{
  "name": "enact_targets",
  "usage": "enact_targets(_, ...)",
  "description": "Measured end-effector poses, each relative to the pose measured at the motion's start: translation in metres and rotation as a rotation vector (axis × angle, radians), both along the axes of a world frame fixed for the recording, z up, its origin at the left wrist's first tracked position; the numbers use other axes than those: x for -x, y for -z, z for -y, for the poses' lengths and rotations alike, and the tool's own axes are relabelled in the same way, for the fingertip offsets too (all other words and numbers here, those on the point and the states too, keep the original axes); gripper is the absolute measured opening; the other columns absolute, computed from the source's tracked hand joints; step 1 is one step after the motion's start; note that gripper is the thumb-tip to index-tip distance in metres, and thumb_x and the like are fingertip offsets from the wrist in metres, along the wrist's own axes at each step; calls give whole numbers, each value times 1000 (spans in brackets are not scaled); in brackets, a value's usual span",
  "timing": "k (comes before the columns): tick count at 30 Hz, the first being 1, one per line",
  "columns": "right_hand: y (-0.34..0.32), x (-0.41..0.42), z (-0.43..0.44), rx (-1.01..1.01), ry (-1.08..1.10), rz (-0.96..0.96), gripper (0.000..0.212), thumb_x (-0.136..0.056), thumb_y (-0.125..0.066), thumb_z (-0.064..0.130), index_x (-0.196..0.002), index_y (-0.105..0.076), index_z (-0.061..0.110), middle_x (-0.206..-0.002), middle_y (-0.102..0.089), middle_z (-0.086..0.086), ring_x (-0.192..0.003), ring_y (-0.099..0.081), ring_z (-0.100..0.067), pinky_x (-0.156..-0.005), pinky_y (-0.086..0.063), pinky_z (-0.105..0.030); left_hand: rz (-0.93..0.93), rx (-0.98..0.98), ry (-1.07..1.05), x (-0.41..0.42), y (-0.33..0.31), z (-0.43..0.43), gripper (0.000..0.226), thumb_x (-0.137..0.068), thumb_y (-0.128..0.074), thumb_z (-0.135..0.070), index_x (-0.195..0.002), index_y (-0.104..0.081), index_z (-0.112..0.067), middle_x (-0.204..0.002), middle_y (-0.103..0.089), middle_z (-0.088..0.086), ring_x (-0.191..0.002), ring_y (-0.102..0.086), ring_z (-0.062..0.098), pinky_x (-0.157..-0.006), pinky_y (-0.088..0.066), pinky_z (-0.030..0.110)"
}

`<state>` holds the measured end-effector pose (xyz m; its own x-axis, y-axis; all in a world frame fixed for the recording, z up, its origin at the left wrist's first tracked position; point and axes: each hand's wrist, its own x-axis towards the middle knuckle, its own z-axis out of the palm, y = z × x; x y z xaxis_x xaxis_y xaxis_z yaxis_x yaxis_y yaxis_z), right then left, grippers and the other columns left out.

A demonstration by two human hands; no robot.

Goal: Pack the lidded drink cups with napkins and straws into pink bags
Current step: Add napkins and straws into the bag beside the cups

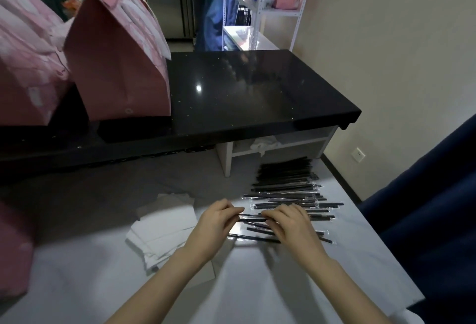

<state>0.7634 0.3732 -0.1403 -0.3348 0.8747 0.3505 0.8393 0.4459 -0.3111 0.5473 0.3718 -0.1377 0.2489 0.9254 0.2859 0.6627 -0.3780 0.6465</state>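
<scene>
Spreading beneath the straw pile (288,184) is a pale worktop (283,285), the largest thing in view. Beyond the straw pile, and set higher, stands a glossy black worktop (257,92). On it, up and to the left of the straw pile, a tall pink bag (121,66) stands upright with its top folded over and white handles showing. A second pink bag (25,79) sits further left still, partly cut off by the frame. Far behind the straw pile, a white shelf rack (260,2) holds more pink shapes. Just left of the straw pile, a loose stack of white napkins (164,226) lies flat. The pile itself is black straws in clear wrappers, lying roughly parallel. At its near edge the left hand (216,223) and right hand (291,226) face each other with fingers curled. Each pinches one wrapped black straw (251,218), held level just over the others.
</scene>
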Motion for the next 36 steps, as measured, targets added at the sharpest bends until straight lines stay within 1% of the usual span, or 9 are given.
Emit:
enact_targets(5, -24, 24, 5, -11, -67, -50, 19, -76, -80, 8, -92, -75, 15, -79, -63, 0, -71, -62, -24, -69, -47, -36, 56, -14, 12, 24, -18, 20, 26, -94, -59, -11, -118, -68, -11, -95, -58, 0, -84, -55, 11, -78, -35, 7)
enact_targets(8, -43, 51, 11, 15, -144, -111, 17, -81, -74, 5, -97, -74, 11, -83, -62, -4, -75, -60, -26, -65, -51, -39, 157, -19, -47, 56, -33, 43, 29, -89, -66, -9, -116, -70, -20, -94, -57, -7, -83, -58, 3, -82, -49, 16)
enact_targets(12, -71, 111, 23, -39, -297, -141, 20, -86, -68, 9, -106, -72, 8, -85, -57, -5, -76, -55, -23, -64, -50, -37, 267, -134, -223, 112, -56, 78, 31, -80, -73, 2, -101, -75, -21, -91, -58, -7, -77, -61, 8, -69, -51, 19)
enact_targets(17, -105, 209, 51, -142, -477, -37, 37, -82, -74, 12, -118, -68, 18, -86, -57, -3, -72, -52, -19, -58, -49, -35, 294, -209, -387, 198, -92, 128, 33, -77, -76, 0, -103, -74, -19, -94, -60, -5, -83, -65, 10, -73, -55, 24)
enact_targets(20, -121, 270, 67, -218, -574, -29, 34, -84, -73, 16, -117, -69, 21, -80, -58, -1, -67, -51, -18, -54, -44, -33, 254, -231, -385, 252, -116, 160, 32, -77, -76, -1, -103, -74, -19, -97, -62, -5, -87, -66, 15, -75, -55, 25)
enact_targets(24, -147, 347, 88, -224, -635, -123, 22, -91, -59, 28, -107, -72, 21, -80, -57, 4, -71, -50, -14, -59, -41, -30, 191, -335, -455, 321, -142, 195, 19, -77, -76, -3, -92, -75, -16, -95, -63, -5, -88, -65, 14, -74, -53, 23)
enact_targets(30, -174, 442, 104, -148, -588, -153, 16, -87, -68, 19, -102, -73, 20, -91, -59, 7, -74, -53, -13, -66, -45, -27, 221, -459, -683, 431, -153, 236, 20, -86, -70, -13, -104, -68, -23, -104, -62, -11, -95, -62, 10, -78, -50, 18)
enact_targets(33, -181, 483, 109, -111, -583, -130, 17, -89, -67, 20, -104, -73, 21, -96, -62, 9, -83, -60, -10, -71, -50, -25, 127, -368, -817, 483, -144, 240, 19, -87, -68, -14, -103, -70, -25, -105, -59, -14, -103, -54, 4, -87, -42, 11)
enact_targets(36, -182, 518, 114, -79, -565, -113, 16, -90, -65, 21, -105, -73, 22, -98, -63, 9, -87, -61, -12, -74, -53, -30, 44, -174, -782, 517, -130, 235, 26, -88, -67, -15, -111, -69, -24, -116, -53, -16, -114, -44, 8, -91, -30, 7)
